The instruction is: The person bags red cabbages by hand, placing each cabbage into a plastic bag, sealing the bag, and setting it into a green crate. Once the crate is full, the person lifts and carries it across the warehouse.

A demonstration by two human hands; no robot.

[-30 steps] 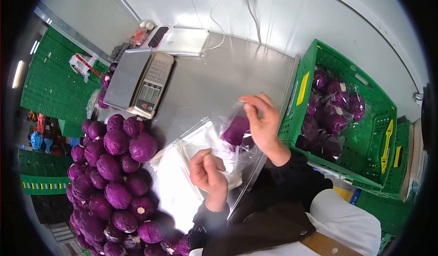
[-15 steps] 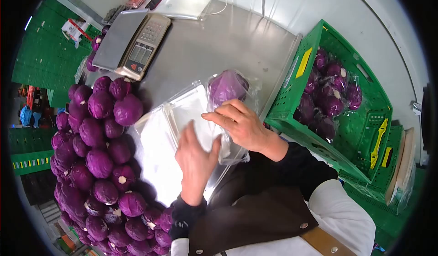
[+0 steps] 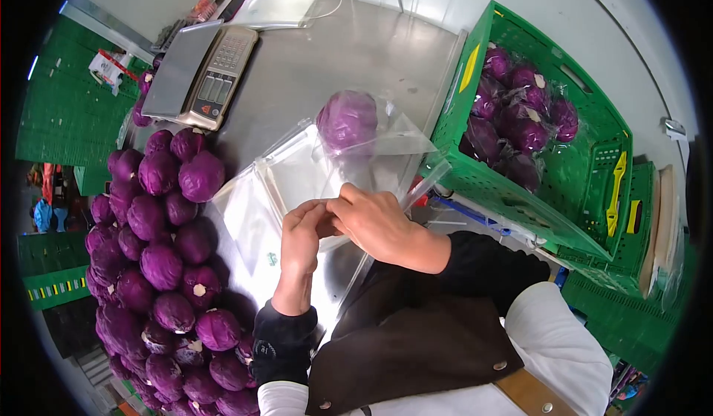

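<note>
**Both hands at the mouth of a bagged cabbage**

At the far left we see a pile [image 3: 160,223] of loose purple cabbages heaped along the edge of the steel table [image 3: 349,52]. Behind it, toward the wall, a scale [image 3: 204,74] sits on the table.

Just right of the pile lies a stack [image 3: 256,219] of flat clear bags, touching the cabbages at its left edge. The left hand [image 3: 303,230] is over the near end of this stack. Its fingers are curled in tight and their tips are pressed against the right hand, nipping the clear film between them.

The right hand [image 3: 375,219] lies knuckles up, touching the left. Its fingers are bent down and closed on the same film, the near end of the bag [image 3: 394,138].

That bag stretches away from the hands across the table. The cabbage [image 3: 347,119] sits inside it at the far end, resting on the table beyond the stack and well apart from the hands.

At the right, a green crate [image 3: 594,193] stands just beside the table edge, with more bagged cabbages in it.
</note>
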